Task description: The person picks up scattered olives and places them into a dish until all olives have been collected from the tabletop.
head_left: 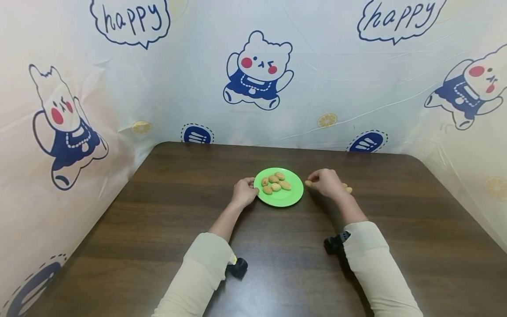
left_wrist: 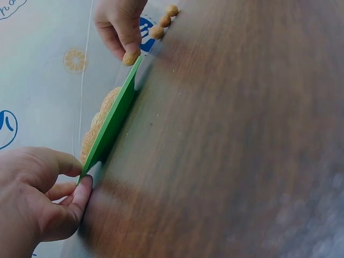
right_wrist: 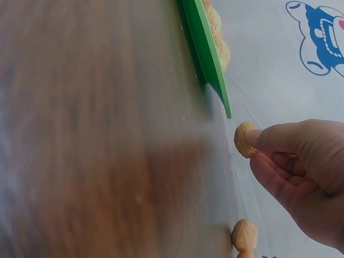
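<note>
A round green plate (head_left: 281,200) sits toward the back of the table with several unshelled peanuts (head_left: 275,186) on it. My left hand (head_left: 244,193) pinches the plate's left rim between thumb and fingers, as the left wrist view shows at close range. On the other side, my right hand (head_left: 327,182) holds one peanut (right_wrist: 244,140) between thumb and fingertips, just off the plate's right rim. Beyond that hand lie a few more peanuts (left_wrist: 165,21) on the table, partly hidden behind it in the head view.
The brown wooden table (head_left: 285,255) ends at a cloth backdrop (head_left: 325,79) printed with cartoon bears, which closes in the back and both sides. A small black camera is strapped at each wrist, the left one (head_left: 238,268) close over the tabletop.
</note>
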{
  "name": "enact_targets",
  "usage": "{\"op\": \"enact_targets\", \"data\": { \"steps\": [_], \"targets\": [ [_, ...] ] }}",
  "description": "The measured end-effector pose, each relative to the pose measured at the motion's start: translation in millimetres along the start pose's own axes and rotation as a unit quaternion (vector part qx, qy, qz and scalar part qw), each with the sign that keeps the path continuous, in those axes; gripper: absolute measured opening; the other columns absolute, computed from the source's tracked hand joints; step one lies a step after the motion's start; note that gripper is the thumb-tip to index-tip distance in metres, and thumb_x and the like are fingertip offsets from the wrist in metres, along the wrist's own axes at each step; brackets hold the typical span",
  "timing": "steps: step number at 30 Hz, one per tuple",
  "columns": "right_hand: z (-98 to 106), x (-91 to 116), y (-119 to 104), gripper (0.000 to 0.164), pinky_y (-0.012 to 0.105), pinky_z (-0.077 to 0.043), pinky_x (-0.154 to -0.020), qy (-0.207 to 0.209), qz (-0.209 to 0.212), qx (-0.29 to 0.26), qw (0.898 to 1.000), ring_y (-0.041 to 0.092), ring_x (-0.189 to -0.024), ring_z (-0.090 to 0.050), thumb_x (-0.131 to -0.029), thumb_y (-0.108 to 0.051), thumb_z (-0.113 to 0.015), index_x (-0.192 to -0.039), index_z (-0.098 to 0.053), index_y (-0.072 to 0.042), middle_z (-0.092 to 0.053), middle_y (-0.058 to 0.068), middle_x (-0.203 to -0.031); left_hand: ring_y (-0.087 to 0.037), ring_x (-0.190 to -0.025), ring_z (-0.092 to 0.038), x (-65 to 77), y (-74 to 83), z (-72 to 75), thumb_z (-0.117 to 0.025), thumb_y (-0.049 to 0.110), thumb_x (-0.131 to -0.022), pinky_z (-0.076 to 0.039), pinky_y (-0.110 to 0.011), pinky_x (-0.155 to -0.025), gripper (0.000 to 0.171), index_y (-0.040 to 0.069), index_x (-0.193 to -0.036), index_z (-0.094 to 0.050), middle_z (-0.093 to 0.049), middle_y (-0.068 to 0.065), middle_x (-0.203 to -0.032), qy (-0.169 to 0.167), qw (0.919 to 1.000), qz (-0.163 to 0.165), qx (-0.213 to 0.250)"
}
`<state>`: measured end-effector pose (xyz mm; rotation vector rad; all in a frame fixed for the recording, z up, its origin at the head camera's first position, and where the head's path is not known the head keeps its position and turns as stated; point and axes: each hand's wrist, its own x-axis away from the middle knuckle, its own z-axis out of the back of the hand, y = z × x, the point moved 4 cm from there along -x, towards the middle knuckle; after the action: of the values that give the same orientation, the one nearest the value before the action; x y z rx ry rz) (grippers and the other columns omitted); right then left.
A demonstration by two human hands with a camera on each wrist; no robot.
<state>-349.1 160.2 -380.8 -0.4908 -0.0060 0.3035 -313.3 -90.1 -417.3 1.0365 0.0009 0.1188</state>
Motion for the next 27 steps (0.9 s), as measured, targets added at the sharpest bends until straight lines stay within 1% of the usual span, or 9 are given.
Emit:
{"op": "enact_targets", "data": {
  "steps": [4, 11, 17, 27],
  "targets": [
    [-2, -1, -4, 0.017, 0.038, -0.048, -0.073, 0.009, 0.014, 0.004, 1.000, 0.023, -0.080, -0.059, -0.085, -0.017, -0.066, -0.090, -0.072, -0.001, -0.067, 0.008, -0.084, -0.020, -0.096, -0.053, -0.3, 0.0, -0.1, -0.056, 0.001, -0.085, -0.047, -0.030, -0.078, 0.044, -0.001, -0.129, -0.052, -0.059, -0.010, -0.104, 0.002, 1.0000, 0.000, 0.000],
    [-4, -4, -8, 0.019, 0.041, -0.045, -0.071, -0.005, -0.022, 0.004, 1.000, 0.024, -0.086, -0.058, -0.086, -0.021, -0.065, -0.096, -0.072, -0.006, -0.067, 0.007, -0.092, -0.020, -0.095, -0.053, -0.8, -0.2, -0.6, -0.056, 0.002, -0.085, -0.047, -0.030, -0.078, 0.043, -0.001, -0.128, -0.053, -0.059, -0.010, -0.103, 0.003, 1.0000, 0.000, 0.001],
    [-8, -7, -16, 0.022, 0.037, -0.048, -0.072, -0.006, 0.007, 0.004, 1.000, 0.024, -0.085, -0.059, -0.087, -0.019, -0.064, -0.098, -0.071, -0.002, -0.067, 0.009, -0.092, -0.020, -0.095, -0.053, -0.7, -0.2, -0.5, -0.056, 0.002, -0.085, -0.047, -0.030, -0.078, 0.043, -0.001, -0.129, -0.052, -0.059, -0.010, -0.104, 0.003, 1.0000, 0.001, 0.002],
    [-13, -11, -27, 0.019, 0.036, -0.049, -0.072, -0.006, 0.025, -0.008, 1.000, 0.023, -0.085, -0.060, -0.087, -0.015, -0.065, -0.098, -0.071, -0.001, -0.067, 0.010, -0.092, -0.019, -0.093, -0.052, -0.5, 0.1, 0.2, -0.056, 0.002, -0.085, -0.046, -0.029, -0.076, 0.044, -0.002, -0.129, -0.052, -0.058, -0.010, -0.102, 0.001, 1.0000, 0.001, 0.002]
  ]
}}
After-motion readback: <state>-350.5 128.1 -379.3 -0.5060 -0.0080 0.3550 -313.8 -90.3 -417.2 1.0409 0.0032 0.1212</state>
